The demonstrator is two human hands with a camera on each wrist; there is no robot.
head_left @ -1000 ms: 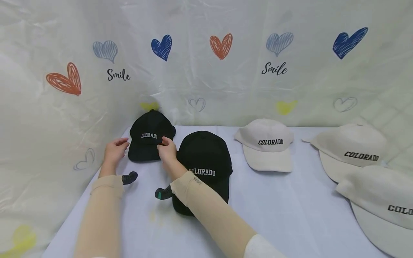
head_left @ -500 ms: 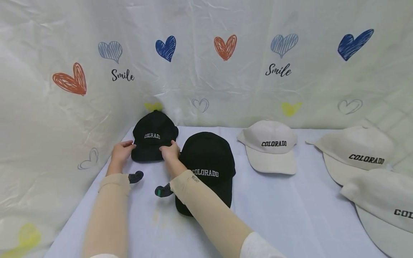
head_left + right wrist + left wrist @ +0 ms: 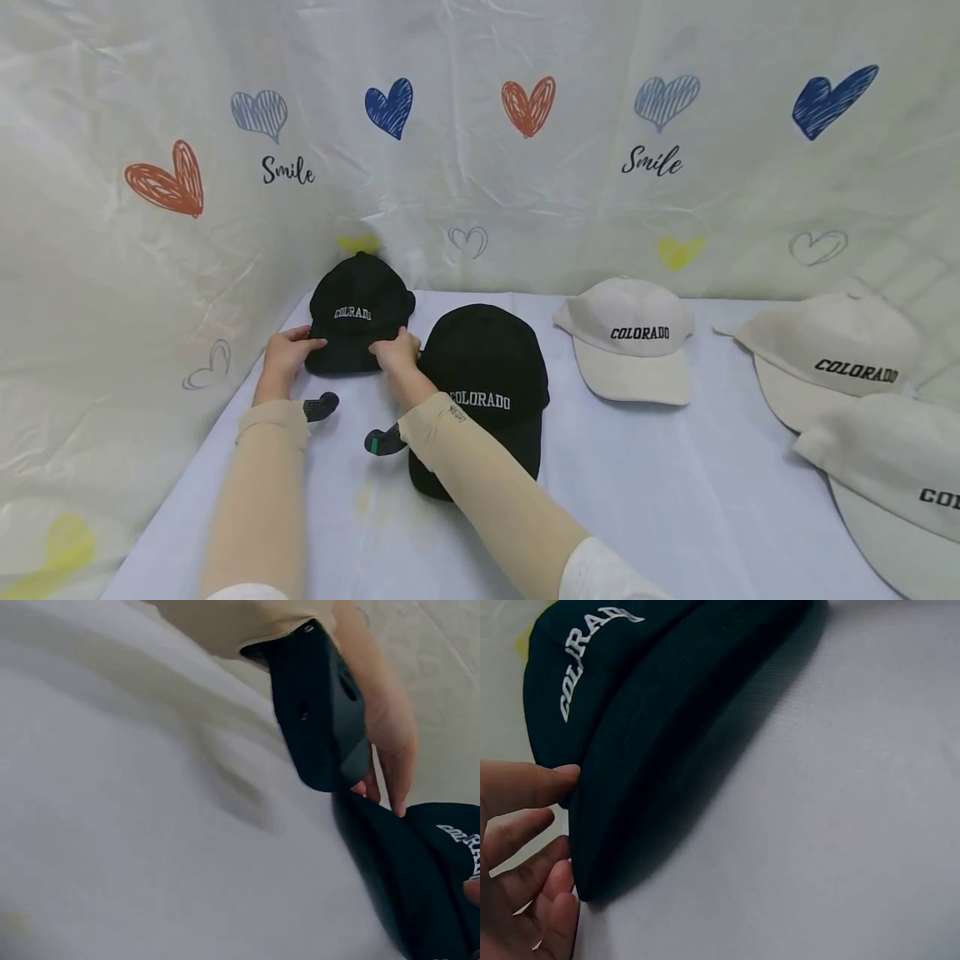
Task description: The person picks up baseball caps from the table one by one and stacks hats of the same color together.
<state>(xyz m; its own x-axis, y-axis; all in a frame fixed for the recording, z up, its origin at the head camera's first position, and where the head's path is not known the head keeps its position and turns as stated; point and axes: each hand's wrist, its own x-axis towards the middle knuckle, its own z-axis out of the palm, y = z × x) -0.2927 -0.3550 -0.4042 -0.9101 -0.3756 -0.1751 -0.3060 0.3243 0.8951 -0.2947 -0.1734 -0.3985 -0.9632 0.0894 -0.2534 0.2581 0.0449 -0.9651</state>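
At the back left of the table lies a black cap with white lettering, its brim toward me. My left hand pinches the left edge of the brim. In the left wrist view its thumb lies on top, with the other fingers curled beside and below the edge. On the right edge of the same brim, my right hand grips with its thumb on top; its other fingers are mostly hidden. Only a fingertip of it shows in the right wrist view. A second black cap lies partly under my right forearm.
A white cap stands right of the black ones. Two more white caps, one behind and one nearer, overlap at the far right. A plastic sheet with printed hearts hangs along the table's back and left.
Both hands, first held apart from the far black cap's brim, have come in and taken hold of its two sides. The view has shifted slightly; the other caps stay put.
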